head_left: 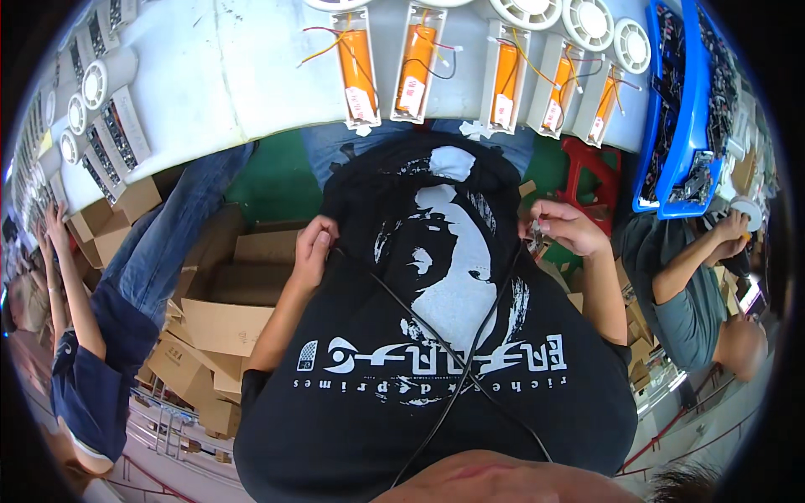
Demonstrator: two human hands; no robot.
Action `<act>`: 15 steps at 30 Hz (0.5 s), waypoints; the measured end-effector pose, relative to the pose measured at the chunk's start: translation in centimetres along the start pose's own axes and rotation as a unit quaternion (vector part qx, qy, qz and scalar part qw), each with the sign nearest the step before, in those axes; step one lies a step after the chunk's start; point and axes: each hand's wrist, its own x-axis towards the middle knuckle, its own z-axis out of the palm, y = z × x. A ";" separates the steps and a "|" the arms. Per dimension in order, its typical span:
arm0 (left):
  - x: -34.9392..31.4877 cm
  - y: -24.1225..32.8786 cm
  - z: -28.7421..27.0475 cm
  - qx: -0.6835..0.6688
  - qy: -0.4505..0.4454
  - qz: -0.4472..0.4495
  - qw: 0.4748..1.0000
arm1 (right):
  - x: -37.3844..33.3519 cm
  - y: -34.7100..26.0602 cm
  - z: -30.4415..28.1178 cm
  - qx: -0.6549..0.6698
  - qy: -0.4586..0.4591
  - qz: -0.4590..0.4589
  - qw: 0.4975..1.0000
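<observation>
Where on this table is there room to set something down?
The widest bare patch of the white table lies between the white units at the left and the leftmost orange pack. A narrower gap separates the second pack and third pack. It's crowded right, beside the blue bins.

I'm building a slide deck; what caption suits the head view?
Left hand and right hand by a black shirt crossed by cords, near a table with five orange cylinders.

Between the left hand (pixel 315 245) and right hand (pixel 572 228), a black shirt (pixel 369 310) bears white print (pixel 453 310) beneath black cord (pixel 402 305); beyond both, white housings (pixel 501 127) frame orange cylinders (pixel 506 71); farther right, trays (pixel 689 101) are blue.
</observation>
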 end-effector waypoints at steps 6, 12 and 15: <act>-1.7 -4.5 0.6 0.011 0.052 -0.037 0.998 | -1.7 1.4 -1.7 -0.133 -0.002 0.143 0.981; -1.8 -4.5 0.9 -0.003 0.101 -0.063 0.993 | -3.2 2.2 -2.1 -0.036 -0.016 0.107 0.993; -1.1 -1.0 1.2 -0.130 0.108 -0.095 0.981 | -4.0 2.8 -3.3 -0.039 -0.037 0.092 0.994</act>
